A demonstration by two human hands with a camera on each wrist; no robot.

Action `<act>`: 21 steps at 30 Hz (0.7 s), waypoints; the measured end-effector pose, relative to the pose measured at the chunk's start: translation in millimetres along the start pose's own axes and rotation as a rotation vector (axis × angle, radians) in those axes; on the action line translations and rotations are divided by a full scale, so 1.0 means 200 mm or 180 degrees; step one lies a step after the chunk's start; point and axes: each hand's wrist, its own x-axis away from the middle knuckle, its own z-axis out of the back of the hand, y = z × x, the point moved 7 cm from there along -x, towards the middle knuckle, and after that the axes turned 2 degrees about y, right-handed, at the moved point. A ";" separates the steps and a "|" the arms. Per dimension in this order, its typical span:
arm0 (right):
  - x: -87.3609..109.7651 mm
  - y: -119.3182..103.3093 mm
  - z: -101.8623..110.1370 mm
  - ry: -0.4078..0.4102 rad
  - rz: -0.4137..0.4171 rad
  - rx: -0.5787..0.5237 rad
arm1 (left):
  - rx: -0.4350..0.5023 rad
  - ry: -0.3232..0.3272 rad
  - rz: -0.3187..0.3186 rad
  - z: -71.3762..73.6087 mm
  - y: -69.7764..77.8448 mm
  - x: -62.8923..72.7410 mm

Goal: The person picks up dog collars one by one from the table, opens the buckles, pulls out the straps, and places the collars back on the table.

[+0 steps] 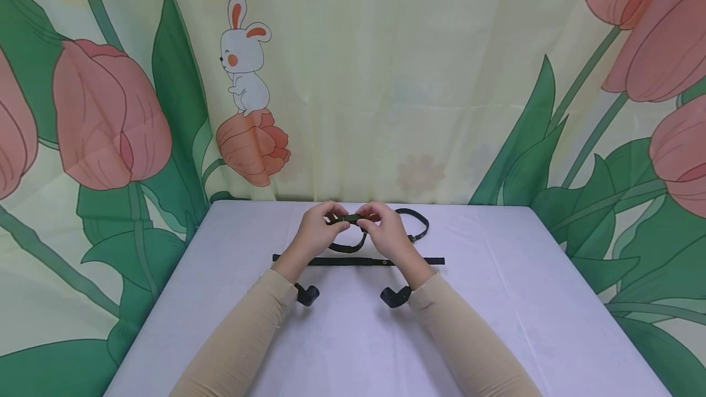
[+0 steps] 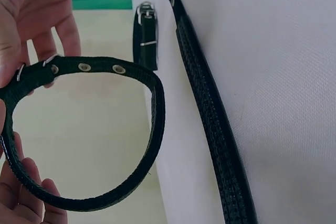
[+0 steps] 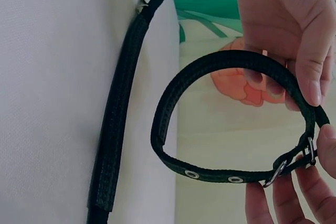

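Observation:
Both hands hold a dark collar (image 2: 160, 114) above the far part of the table. It is closed into a loop, with metal eyelets and a metal buckle (image 3: 311, 150). My left hand (image 1: 320, 226) pinches the band on one side, and my right hand (image 1: 386, 231) pinches it close by, near the buckle. The loop (image 1: 346, 249) hangs below the fingers in the head view. A second looped collar (image 1: 425, 222) with a buckle rests on the table just beyond the right hand.
A dark strap (image 1: 353, 261) lies straight across the white table (image 1: 353, 348), under the forearms. Black wrist camera mounts (image 1: 394, 298) stick out at both wrists. Behind the table's far edge hangs a curtain (image 1: 375, 78) printed with tulips and a rabbit.

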 end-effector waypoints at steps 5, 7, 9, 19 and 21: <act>0.00 0.00 0.00 -0.0004 -0.0049 -0.0076 | 0.0008 -0.0013 0.0005 0.00 0.00 0.00; 0.00 0.00 0.00 -0.0014 -0.0082 -0.0117 | 0.0011 -0.0022 0.0008 0.00 0.00 0.00; 0.00 0.00 0.00 -0.0029 -0.0106 -0.0142 | 0.0015 -0.0027 0.0011 0.00 0.00 0.00; -0.01 0.01 -0.01 -0.0059 -0.0183 -0.0125 | 0.0019 -0.0028 0.0024 0.01 0.01 0.01; -0.01 0.01 -0.01 -0.0070 -0.0193 -0.0138 | 0.0037 -0.0022 0.0025 0.01 0.01 0.01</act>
